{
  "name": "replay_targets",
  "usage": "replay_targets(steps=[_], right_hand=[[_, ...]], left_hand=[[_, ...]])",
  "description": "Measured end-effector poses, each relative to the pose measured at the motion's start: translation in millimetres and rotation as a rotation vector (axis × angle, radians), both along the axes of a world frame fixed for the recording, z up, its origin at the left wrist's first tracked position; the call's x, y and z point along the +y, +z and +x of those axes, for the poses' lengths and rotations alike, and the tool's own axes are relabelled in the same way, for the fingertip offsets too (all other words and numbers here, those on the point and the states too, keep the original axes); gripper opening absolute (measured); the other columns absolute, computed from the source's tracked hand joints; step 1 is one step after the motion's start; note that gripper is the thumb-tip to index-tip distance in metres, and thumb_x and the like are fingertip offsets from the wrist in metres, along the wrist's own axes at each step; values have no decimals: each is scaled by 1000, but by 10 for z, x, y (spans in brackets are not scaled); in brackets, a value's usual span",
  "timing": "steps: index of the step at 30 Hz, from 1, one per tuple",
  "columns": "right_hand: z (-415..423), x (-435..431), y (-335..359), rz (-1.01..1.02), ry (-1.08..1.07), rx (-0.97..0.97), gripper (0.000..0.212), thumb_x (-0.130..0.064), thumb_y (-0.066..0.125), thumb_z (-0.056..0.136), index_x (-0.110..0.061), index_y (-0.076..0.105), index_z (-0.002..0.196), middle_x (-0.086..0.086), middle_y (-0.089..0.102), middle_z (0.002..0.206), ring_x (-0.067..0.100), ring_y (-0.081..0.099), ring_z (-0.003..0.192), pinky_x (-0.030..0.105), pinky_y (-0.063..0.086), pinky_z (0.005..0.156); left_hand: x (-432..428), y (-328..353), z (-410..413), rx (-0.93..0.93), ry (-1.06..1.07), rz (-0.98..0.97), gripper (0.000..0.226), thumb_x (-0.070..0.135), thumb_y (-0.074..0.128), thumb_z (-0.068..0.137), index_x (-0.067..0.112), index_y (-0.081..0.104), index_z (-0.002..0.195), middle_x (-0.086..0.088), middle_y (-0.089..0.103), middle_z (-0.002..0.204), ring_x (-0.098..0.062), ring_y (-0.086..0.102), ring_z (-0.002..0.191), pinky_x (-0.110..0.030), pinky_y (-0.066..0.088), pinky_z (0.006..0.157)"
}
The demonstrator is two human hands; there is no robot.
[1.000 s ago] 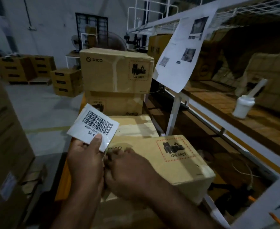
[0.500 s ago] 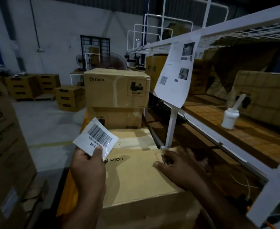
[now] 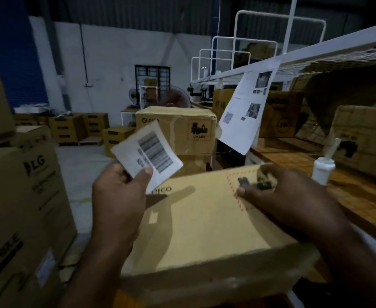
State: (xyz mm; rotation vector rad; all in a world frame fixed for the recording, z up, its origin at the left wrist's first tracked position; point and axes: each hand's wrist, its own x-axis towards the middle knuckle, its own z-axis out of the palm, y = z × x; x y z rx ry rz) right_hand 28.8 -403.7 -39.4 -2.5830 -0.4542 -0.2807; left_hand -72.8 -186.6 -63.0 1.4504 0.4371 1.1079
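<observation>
My left hand (image 3: 118, 196) pinches a white barcode label (image 3: 148, 155) between thumb and fingers, holding it up above the near-left corner of a brown PICO carton (image 3: 200, 227). That carton is tilted and raised close in front of me. My right hand (image 3: 280, 196) grips its far right edge, fingers curled over the rim beside a red dashed hazard mark. A second PICO carton (image 3: 178, 127) stands further back on a stack.
Large LG cartons (image 3: 22, 196) stand close on the left. A white metal rack with a wooden shelf (image 3: 293, 156) runs along the right, holding a white bottle (image 3: 323, 170) and more cartons. A printed sheet (image 3: 242, 116) hangs from the rack's rail. Stacked cartons sit on the floor behind.
My right hand left the label, slid to the carton's far right edge and gripped it. The carton has tipped up towards me. My left hand raised the label higher.
</observation>
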Motion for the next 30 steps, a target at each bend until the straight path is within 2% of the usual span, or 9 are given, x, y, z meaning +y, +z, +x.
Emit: replay_targets(steps=[4,7,12,17,20,22,24,28,30], right_hand=[[17,-58,329,70,9,-151,82,-71,64,72,-36,39,142,2,53,137,18,56,97,31,45,63],[74,-8,386,152,23,-242,84,-71,64,72,-37,37,144,5,49,143,28,54,117,37,47,75],[254,181,210,363,74,-354,87,-53,71,78,-42,21,148,5,41,141,23,49,119,35,44,82],[711,496,-468,466,172,-277,89,-25,74,83,-42,18,149,1,23,151,12,40,122,34,49,84],[927,595,-1037,421,103,-158,91,-20,76,79,-42,19,146,7,26,151,27,44,131,44,52,89],[962,592,-1308,403,94,-138,85,-19,75,81,-36,21,145,9,30,150,28,45,131,35,51,85],[999,583,-1460,413,110,-164,79,-17,74,83,-31,27,144,10,34,149,26,46,131,24,46,79],[1046,634,-1463,416,95,-185,76,-15,72,83,-30,29,145,9,37,147,25,48,129,33,51,85],[1062,674,-1432,369,105,-174,79,-15,72,83,-32,28,146,6,39,146,23,49,127,34,52,88]], left_hand=[[-88,337,-137,-154,52,104,16,19,67,91,28,66,104,7,71,95,-6,73,84,-28,61,65],[-74,482,-83,-316,163,185,30,15,69,89,16,63,119,14,67,98,6,69,89,-9,54,65],[115,406,144,-467,322,260,37,16,72,86,5,62,120,5,68,108,-11,69,105,-17,56,83],[407,-96,419,-252,252,257,33,8,70,88,2,63,119,-5,67,108,-16,66,97,-8,52,74],[562,-569,540,0,115,250,30,10,67,90,8,64,120,-5,68,106,-23,66,99,-26,54,75],[606,-822,601,117,57,251,32,9,67,90,8,63,122,-2,66,106,-24,65,101,-27,50,78],[615,-936,653,153,37,231,32,7,67,90,7,63,122,-4,67,106,-22,65,98,-26,51,77],[714,-889,734,215,21,208,27,12,64,93,11,63,120,-1,67,107,-11,62,91,-20,50,71],[814,-838,774,237,-24,177,27,14,62,94,12,63,121,-2,69,111,-14,65,98,-28,56,78]])
